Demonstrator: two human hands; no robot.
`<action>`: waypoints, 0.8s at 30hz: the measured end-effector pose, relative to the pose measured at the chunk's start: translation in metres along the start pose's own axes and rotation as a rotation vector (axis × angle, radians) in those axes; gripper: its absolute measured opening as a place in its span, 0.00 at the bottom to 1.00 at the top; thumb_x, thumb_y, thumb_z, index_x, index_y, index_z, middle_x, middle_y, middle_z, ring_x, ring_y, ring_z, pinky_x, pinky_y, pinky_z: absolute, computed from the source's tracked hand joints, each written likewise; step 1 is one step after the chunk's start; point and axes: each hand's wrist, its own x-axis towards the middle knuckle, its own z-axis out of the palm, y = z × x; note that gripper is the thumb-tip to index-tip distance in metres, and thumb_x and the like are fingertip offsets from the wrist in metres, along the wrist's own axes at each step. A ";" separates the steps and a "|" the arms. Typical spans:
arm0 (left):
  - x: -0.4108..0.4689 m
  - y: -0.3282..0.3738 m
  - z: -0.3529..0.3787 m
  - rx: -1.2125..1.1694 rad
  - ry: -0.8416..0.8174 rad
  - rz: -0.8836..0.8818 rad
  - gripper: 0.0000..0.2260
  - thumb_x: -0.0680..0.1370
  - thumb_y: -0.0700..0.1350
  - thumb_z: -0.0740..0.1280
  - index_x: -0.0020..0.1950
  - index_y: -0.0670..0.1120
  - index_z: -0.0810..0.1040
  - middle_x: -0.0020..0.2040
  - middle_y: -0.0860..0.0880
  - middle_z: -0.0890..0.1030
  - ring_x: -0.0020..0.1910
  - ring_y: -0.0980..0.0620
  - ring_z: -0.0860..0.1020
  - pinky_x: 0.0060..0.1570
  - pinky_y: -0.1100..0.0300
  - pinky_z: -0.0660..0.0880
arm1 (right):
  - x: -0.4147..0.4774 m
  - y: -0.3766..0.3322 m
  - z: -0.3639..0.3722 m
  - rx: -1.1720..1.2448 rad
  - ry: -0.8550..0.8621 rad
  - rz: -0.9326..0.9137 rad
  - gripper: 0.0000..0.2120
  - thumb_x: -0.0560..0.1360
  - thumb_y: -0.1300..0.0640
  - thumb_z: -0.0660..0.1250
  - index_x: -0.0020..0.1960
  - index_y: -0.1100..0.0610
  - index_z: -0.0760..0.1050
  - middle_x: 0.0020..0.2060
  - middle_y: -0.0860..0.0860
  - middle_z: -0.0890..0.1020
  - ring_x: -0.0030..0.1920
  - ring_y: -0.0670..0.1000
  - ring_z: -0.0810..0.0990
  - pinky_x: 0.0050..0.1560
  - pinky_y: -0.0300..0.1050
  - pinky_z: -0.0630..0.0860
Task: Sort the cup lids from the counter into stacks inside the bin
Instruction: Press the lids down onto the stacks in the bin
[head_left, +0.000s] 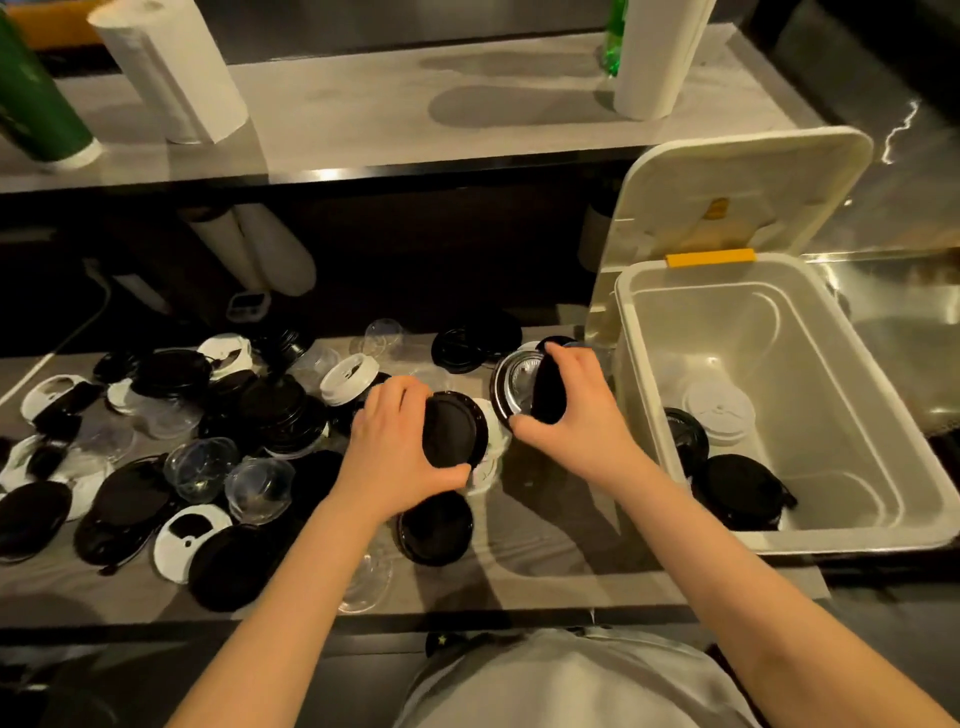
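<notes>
— Where do the lids stand?

— The white bin (631, 332) sits at the right end of the counter (550, 525). It already holds a black stack (737, 491), a second dark stack (685, 431) and a white lid (719, 410). Most lids are unsorted in a heap (234, 415) on the counter's left, with black, white and clear ones mixed together.

— And the hands?

— The left hand (400, 441) curls round the rim of a flat black lid (452, 428), thumb on the near edge. The right hand (571, 415) pinches a tilted black lid (545, 389) from above. A ringed lid (511, 384) lies against it, but I cannot tell if the fingers hold that too.

— How will they handle?

— I'd judge them very light, thin and springy, and a bit slick. Take them by the rim, since a squeeze across the middle could buckle one. Nested lids may cling and come up in pairs.

— Anything in the way?

— The bin's hinged cover (737, 197) stands open behind it, so the way in is over the near-left wall. Paper rolls (171, 73) and a green bottle (36, 88) stand well apart on the upper shelf. The clear domes (228, 467) lie in the heap among black lids and are easy to miss.
</notes>
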 end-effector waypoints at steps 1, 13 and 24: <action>0.006 0.007 -0.005 -0.038 0.011 0.000 0.33 0.63 0.58 0.73 0.62 0.46 0.66 0.60 0.50 0.66 0.60 0.49 0.66 0.59 0.53 0.68 | 0.002 -0.003 -0.010 0.029 0.056 -0.006 0.40 0.69 0.52 0.72 0.75 0.55 0.56 0.65 0.47 0.63 0.62 0.41 0.63 0.58 0.32 0.61; 0.073 0.125 -0.007 -0.216 -0.029 0.138 0.36 0.68 0.57 0.72 0.71 0.49 0.61 0.65 0.51 0.67 0.67 0.50 0.64 0.63 0.51 0.68 | -0.006 0.057 -0.136 -0.029 0.333 0.131 0.33 0.68 0.55 0.74 0.70 0.54 0.66 0.64 0.49 0.70 0.64 0.48 0.69 0.59 0.37 0.63; 0.091 0.201 0.018 -0.170 -0.068 0.261 0.33 0.67 0.57 0.73 0.68 0.49 0.64 0.62 0.50 0.71 0.64 0.49 0.67 0.60 0.51 0.69 | -0.033 0.133 -0.174 -0.562 -0.329 0.275 0.41 0.66 0.48 0.73 0.73 0.56 0.60 0.62 0.50 0.69 0.59 0.53 0.73 0.57 0.47 0.74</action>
